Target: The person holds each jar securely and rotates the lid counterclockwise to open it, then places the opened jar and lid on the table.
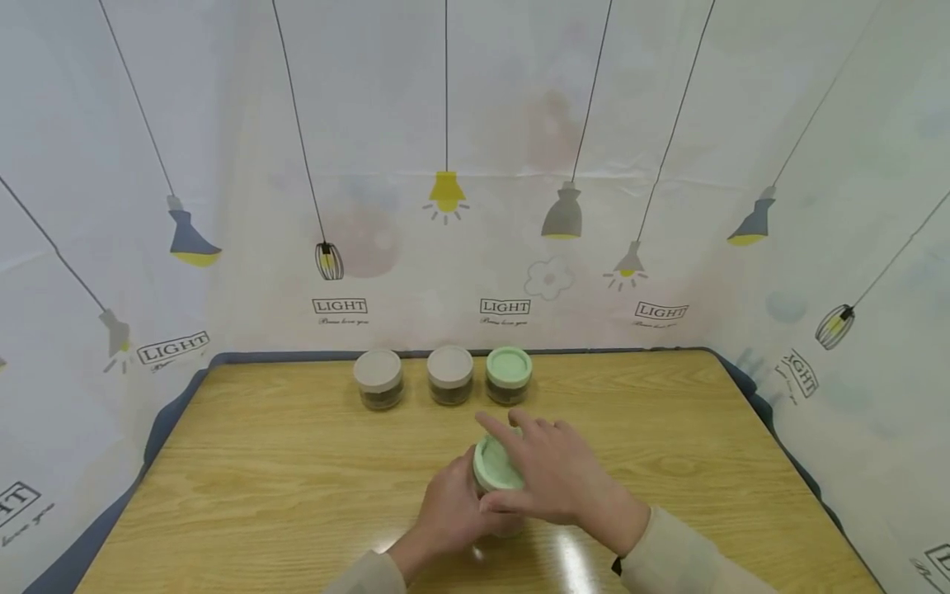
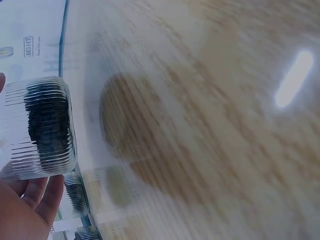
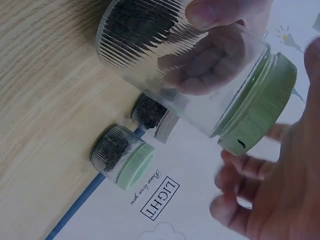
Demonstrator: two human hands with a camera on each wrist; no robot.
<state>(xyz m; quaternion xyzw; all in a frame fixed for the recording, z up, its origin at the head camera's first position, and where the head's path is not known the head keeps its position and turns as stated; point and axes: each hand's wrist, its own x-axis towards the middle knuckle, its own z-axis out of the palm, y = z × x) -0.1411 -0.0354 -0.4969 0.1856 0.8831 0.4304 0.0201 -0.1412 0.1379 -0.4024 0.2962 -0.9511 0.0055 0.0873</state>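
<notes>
A clear ribbed glass jar [image 2: 47, 127] with dark, lumpy contents is raised over the table, tilted in the wrist views. My left hand [image 1: 451, 507] grips its body from the side. A light green lid [image 1: 493, 467] sits on the jar's mouth, with a small dark mark on its rim in the right wrist view. My right hand [image 1: 560, 472] is over that lid, its index finger extended past the far edge and its thumb beside the near rim. In the right wrist view a gap shows between palm and lid; whether the fingertips touch it I cannot tell.
At the back of the wooden table [image 1: 297, 487] stand a second green-lidded jar [image 1: 509, 375] and two grey-lidded jars, one at the left [image 1: 379, 379] and the other grey-lidded jar [image 1: 450, 374] in the middle. A lamp-printed sheet [image 1: 445, 264] surrounds the table.
</notes>
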